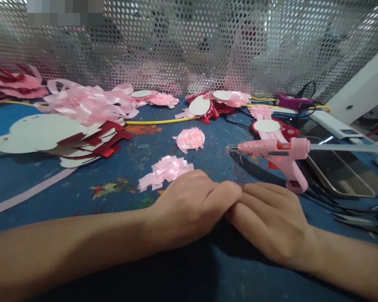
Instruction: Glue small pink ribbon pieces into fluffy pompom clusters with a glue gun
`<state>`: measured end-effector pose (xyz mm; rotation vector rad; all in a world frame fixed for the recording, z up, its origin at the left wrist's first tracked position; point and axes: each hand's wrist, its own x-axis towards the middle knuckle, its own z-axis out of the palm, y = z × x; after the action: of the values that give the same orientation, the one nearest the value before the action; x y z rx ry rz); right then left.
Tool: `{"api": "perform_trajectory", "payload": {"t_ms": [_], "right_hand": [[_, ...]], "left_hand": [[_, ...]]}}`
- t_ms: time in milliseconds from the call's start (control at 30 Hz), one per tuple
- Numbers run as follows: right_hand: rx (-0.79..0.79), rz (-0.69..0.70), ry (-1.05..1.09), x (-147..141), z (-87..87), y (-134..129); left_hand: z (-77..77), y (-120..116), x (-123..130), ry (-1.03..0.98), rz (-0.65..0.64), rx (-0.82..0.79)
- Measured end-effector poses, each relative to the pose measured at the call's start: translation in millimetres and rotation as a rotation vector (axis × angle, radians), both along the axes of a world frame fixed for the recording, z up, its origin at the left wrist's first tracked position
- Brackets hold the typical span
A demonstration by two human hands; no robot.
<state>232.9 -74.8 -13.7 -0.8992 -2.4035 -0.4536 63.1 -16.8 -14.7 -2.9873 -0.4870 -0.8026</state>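
Both of my hands are closed and touch each other above the blue table. My left hand has its fingers curled under, just in front of a small heap of cut pink ribbon pieces. Against it rests my right hand, fingers folded, below a pink glue gun with a clear glue stick in its back. Whatever the fingers hold, if anything, is hidden. A round pink ribbon piece lies beyond the heap.
Red and white cut-outs and piled pink ribbon lie left. Ribbon rosettes with white discs line a perforated metal screen. At right are a phone, scissors and black cables. A yellow cable crosses behind.
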Motion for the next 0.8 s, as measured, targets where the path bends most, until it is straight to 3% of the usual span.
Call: {"api": "perform_trajectory", "payload": {"t_ms": [267,367,467,600,800], "right_hand": [[0.038,0.016,-0.007,1.4,-0.9,-4.6],[-0.018,-0.003,0.071,4.9,-4.4,-2.1],[-0.072,-0.065,0.139,8.4,-10.5,2.1],[-0.039,-0.183,0.176,9.5,-16.0,6.6],[-0.059,-0.193,0.182,8.1,-14.2,8.6]], "left_hand": [[5.6,-1.3,-3.7,-0.013,-0.136,-0.067],[4.9,-0.6,-7.0,-0.002,-0.004,-0.176],[3.5,2.4,-9.5,-0.153,0.113,-0.313],[4.1,9.1,-9.7,-0.188,0.111,-0.396],[3.6,9.5,-7.4,-0.150,0.149,-0.421]]}}
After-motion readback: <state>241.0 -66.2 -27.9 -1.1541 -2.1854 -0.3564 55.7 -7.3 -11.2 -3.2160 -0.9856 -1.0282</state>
